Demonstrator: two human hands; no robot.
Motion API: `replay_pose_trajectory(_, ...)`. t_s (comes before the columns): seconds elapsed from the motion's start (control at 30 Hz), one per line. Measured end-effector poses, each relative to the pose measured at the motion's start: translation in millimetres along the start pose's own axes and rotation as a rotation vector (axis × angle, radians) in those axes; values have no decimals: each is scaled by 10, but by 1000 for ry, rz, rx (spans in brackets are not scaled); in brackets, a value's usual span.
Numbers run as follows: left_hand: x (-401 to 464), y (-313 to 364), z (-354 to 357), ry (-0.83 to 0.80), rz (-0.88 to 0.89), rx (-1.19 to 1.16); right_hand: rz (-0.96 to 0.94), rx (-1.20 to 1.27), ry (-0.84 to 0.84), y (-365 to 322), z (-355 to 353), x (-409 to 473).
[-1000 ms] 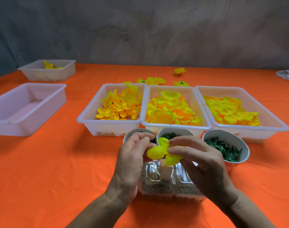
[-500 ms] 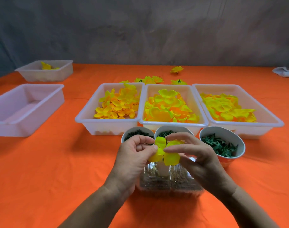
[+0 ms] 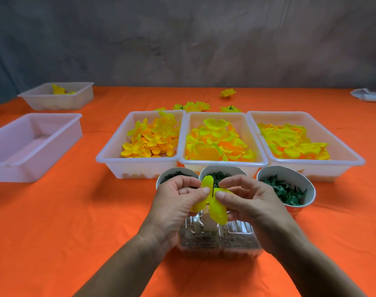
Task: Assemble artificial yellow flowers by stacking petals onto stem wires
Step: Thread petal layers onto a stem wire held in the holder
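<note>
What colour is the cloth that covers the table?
The cloth is plain bright orange, with no pattern; the head view shows it best.

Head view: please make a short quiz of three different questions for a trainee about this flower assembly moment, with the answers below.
1. True or false: both hands pinch the yellow petal piece above the clear plastic container.
2. Multiple choice: how many white trays hold loose yellow petals in the row just behind the hands? A) one B) two C) three
3. Short answer: what fills the right bowl?

Key
1. True: the left hand and the right hand each pinch it with thumb and fingers.
2. C: the left tray, the middle tray and the right tray.
3. Dark green leaf-like pieces.
</note>
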State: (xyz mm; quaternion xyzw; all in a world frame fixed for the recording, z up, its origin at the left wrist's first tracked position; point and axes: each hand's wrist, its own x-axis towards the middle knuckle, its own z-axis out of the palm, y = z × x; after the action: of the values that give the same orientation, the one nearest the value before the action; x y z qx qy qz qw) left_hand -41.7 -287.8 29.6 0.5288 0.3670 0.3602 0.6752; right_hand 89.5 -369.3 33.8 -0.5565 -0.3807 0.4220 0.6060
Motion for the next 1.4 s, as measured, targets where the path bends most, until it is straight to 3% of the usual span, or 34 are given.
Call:
replay_pose_trajectory(0.23, 22, -18, -1, -24, -87, 64, 264, 174, 47, 15, 43, 58)
replay_pose_trajectory(0.5, 77, -17, 6, 24, -108, 24, 275, 159, 9, 3, 74, 125)
replay_pose_trajectory(0.8, 72, -5, 46, 28, -138, -34, 416, 332, -67, 31, 84, 159)
replay_pose_trajectory(1.1, 59, 5, 16, 16, -149, 1, 328, 278, 54, 43, 118, 154)
replay_pose_trajectory(1.4, 31, 20, 9, -36, -177, -4, 329, 309, 39, 14, 97, 116)
